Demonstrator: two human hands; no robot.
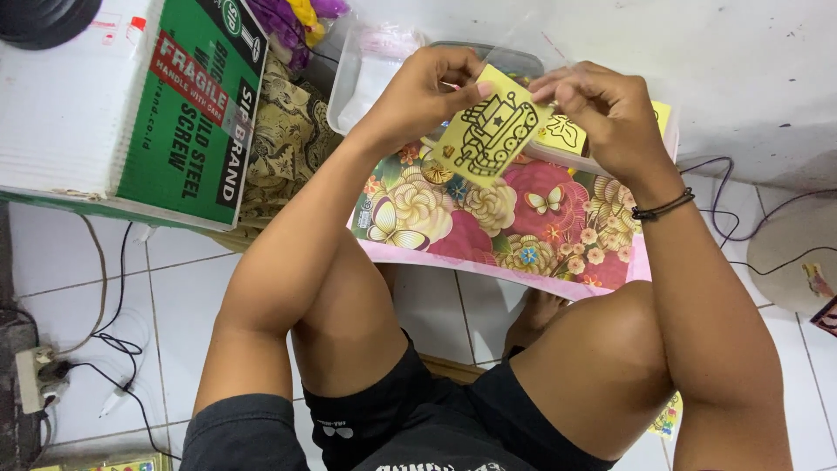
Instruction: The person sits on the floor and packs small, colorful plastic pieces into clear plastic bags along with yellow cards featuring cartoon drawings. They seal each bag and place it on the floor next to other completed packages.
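Above the low table with a flowered cloth (pixel 488 231), the yellow square card with a black tank drawing (pixel 490 131) is tilted, its long axis running from lower left to upper right. The left hand (pixel 427 92) pinches its upper edge; the right hand (pixel 597 109) pinches its upper right corner, so the card hangs between and below both grips.

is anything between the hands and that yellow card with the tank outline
Nothing visible. The left hand pinches the yellow card with a black tank outline at its top edge, and the right hand touches its right edge, above the floral-covered low table.
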